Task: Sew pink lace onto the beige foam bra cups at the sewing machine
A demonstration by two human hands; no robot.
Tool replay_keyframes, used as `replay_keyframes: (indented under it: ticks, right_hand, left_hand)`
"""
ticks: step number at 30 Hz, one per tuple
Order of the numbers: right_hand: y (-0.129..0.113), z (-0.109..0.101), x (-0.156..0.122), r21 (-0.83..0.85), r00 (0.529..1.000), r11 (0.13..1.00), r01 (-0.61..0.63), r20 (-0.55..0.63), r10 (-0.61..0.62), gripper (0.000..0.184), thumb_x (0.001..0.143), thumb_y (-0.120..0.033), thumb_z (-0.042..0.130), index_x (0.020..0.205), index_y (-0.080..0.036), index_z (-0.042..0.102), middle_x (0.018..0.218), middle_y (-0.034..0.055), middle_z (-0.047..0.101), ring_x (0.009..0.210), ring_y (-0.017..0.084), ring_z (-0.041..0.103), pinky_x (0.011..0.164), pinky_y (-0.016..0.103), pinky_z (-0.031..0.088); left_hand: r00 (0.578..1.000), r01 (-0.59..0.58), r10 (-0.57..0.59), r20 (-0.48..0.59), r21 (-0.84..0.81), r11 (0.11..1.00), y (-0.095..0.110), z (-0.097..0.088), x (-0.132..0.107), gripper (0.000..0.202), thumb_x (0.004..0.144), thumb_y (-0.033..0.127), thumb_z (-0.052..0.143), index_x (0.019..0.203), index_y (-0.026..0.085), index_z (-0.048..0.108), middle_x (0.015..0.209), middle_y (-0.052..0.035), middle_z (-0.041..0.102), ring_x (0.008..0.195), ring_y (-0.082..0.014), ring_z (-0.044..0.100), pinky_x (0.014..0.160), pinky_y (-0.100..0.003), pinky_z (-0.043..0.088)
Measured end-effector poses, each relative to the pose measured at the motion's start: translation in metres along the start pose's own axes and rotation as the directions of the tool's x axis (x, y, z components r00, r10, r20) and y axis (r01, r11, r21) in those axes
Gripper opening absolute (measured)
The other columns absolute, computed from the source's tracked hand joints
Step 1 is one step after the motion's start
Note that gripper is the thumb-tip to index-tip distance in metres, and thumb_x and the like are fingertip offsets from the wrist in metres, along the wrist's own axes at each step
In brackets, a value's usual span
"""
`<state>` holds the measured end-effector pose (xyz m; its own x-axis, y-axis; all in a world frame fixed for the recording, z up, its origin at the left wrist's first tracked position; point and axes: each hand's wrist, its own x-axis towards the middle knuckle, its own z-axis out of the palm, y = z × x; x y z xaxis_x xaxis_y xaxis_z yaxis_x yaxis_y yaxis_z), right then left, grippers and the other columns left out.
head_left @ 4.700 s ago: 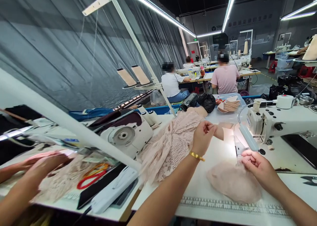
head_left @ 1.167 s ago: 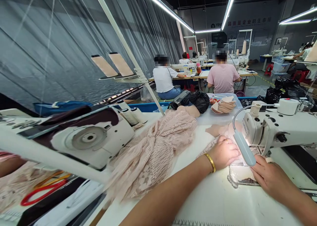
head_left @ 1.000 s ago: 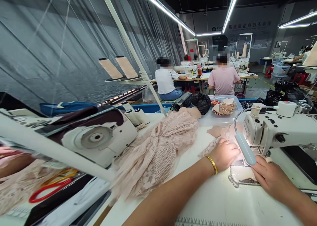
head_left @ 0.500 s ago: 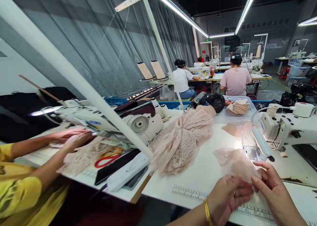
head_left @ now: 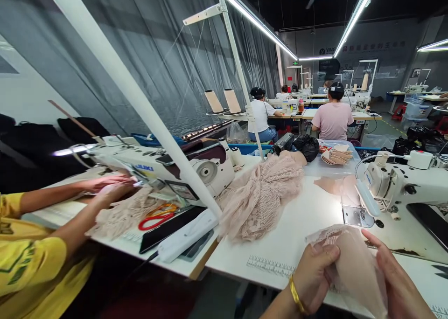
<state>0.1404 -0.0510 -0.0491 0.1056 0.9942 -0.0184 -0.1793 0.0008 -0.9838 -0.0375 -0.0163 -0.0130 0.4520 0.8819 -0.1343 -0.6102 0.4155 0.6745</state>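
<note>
A beige, sheer lace-edged fabric piece, curved like a cup, is held up between my hands over the front edge of the sewing table. My left hand, with a gold bracelet at the wrist, pinches its left side, thumb on top. At the right edge my right hand grips the fabric, its index finger stretched out along the upper edge; the other fingers are partly hidden. Just beyond is the lit needle plate of a white sewing machine. Beige cut pieces lie behind the plate.
A heap of beige lace lies left of my hands. A clear tray with stacked cups stands behind. At left, a co-worker in a yellow sleeve works at another machine, near red-handled scissors. A thread-stand pole rises between.
The fabric has moved down, nearer me and away from the needle plate, and now bulges open. My hands have spread apart, the right to its right edge. The view has tilted slightly up.
</note>
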Motion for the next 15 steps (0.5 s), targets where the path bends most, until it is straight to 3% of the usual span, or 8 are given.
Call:
replay_keyframes:
  ticks: [3,5,9,15]
  right_hand:
    - [0.003,0.008,-0.005,0.164,0.985,0.979,-0.124,-0.096,0.141,0.083,0.081,-0.06,0.079,0.153,-0.033,0.047,0.101,0.0063,0.08,0.085,0.029,0.076,0.081,0.046,0.061]
    - [0.003,0.011,-0.006,0.218,0.974,0.967,-0.133,-0.153,0.168,0.09,0.075,-0.057,0.087,0.152,-0.033,0.048,0.099,0.0047,0.079,0.088,0.027,0.075,0.083,0.042,0.06]
    - [0.003,0.012,-0.004,0.233,0.964,0.968,-0.089,-0.226,0.143,0.091,0.071,-0.054,0.09,0.15,-0.032,0.05,0.1,0.0044,0.078,0.092,0.027,0.075,0.085,0.04,0.06]
    - [0.005,0.012,-0.001,0.258,0.952,0.965,-0.046,-0.282,0.12,0.091,0.067,-0.052,0.093,0.146,-0.03,0.053,0.102,0.0048,0.077,0.095,0.028,0.074,0.088,0.044,0.061]
  left_hand:
    - [0.995,-0.068,0.064,-0.08,-0.054,0.996,-0.002,0.0,0.007,0.044,0.071,0.034,0.091,0.108,0.012,0.08,0.11,-0.0164,0.077,0.111,-0.0324,0.069,0.102,-0.039,0.051]
    - [0.988,-0.11,0.099,-0.118,-0.092,0.99,-0.005,0.001,0.012,0.04,0.072,0.034,0.091,0.104,0.012,0.08,0.109,-0.016,0.077,0.112,-0.0322,0.068,0.104,-0.039,0.049]
    - [0.983,-0.143,0.125,-0.137,-0.131,0.981,-0.007,0.005,0.016,0.038,0.072,0.032,0.092,0.101,0.011,0.08,0.106,-0.0166,0.078,0.11,-0.0322,0.069,0.101,-0.039,0.051]
    - [0.982,-0.095,0.068,-0.176,-0.15,0.984,-0.009,0.009,0.019,0.04,0.072,0.032,0.091,0.102,0.01,0.079,0.105,-0.0177,0.078,0.099,-0.0307,0.073,0.092,-0.038,0.055]
